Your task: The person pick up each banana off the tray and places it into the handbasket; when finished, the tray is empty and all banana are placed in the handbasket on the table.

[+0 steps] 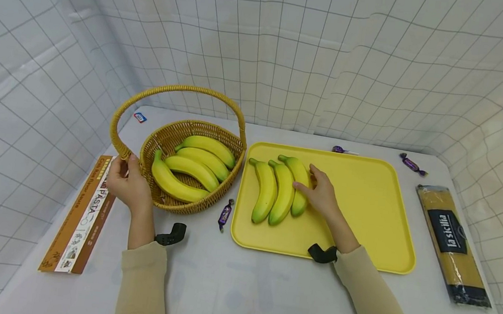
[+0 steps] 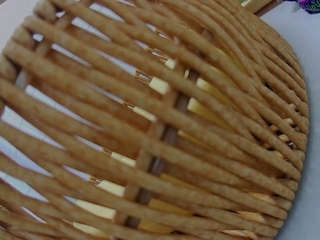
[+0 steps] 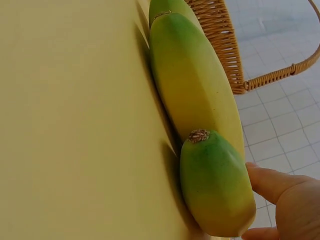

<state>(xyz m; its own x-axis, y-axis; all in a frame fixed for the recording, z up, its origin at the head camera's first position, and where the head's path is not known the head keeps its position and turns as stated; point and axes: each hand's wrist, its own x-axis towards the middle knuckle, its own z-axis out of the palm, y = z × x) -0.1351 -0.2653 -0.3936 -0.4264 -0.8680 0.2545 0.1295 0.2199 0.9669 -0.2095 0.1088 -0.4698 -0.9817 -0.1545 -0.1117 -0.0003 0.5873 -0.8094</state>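
A woven wicker basket [image 1: 194,207] with a tall hooped handle [image 1: 185,89] stands on the left and contains several bananas [image 1: 193,171]. My left hand [image 1: 130,183] pinches the handle low on its left side; the left wrist view is filled by the basket's weave [image 2: 150,115], and the hand is out of that view. Three bananas lie side by side on a yellow tray [image 1: 356,202]. At the rightmost banana [image 1: 298,204], my right hand [image 1: 322,196] has its thumb across the top and its fingers at the right side. Close up, fingertips touch this banana's green-tipped end [image 3: 215,185].
A brown pasta box [image 1: 79,216] lies left of the basket, and a pasta packet [image 1: 452,242] right of the tray. Purple wrapped candies lie between basket and tray [image 1: 225,215] and at the back right [image 1: 412,164]. A lollipop [image 1: 340,150] sits behind the tray.
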